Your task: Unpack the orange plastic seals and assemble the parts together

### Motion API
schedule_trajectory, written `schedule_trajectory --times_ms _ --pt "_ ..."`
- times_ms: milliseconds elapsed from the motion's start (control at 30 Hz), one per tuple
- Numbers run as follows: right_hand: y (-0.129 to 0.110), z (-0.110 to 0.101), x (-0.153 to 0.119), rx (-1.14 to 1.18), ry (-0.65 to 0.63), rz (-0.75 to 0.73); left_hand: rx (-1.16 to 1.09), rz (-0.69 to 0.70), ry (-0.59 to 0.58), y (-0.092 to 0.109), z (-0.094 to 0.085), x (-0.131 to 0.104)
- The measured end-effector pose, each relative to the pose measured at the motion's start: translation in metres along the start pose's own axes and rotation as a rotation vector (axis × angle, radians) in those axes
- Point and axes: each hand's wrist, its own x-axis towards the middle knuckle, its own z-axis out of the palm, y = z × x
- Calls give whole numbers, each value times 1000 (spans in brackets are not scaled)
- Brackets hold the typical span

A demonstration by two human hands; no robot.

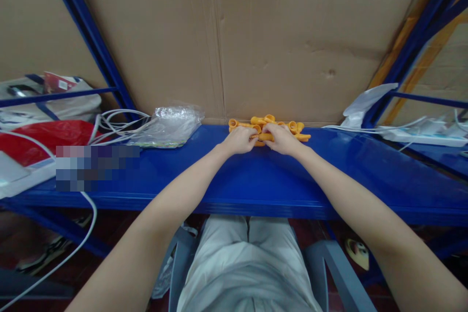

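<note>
orange tubular pieces [261, 120], apparently of plastic, are handled by two bare hands on a glossy blue counter [234, 175].
the pieces lie in a loose group at the rear, near the brown cardboard panel [146, 34]. by the right hand [284, 139], one slim orange piece [268, 137] is gripped between thumb and fingers; by the left hand [239, 140], the near left side of the group is touched, but whether its grip is closed on anything cannot be told. each piece is judged light, stiff and not easily broken, though its smooth surface may be slightly slippery. hold is best taken on a straight shaft, since the rounded ends could be caught on neighbours.
</note>
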Motion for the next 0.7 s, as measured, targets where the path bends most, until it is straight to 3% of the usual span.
schedule_trajectory --times_ms 167,367,700 --pt "2 1 -1 4 21 -44 9 -23 16 -1 0 0" --pt "-3 -1 -1 -39 -40 -41 7 -7 18 -2 2 0" --pt "1 -2 -3 -103 33 -57 -23 -2 29 -5 3 0"
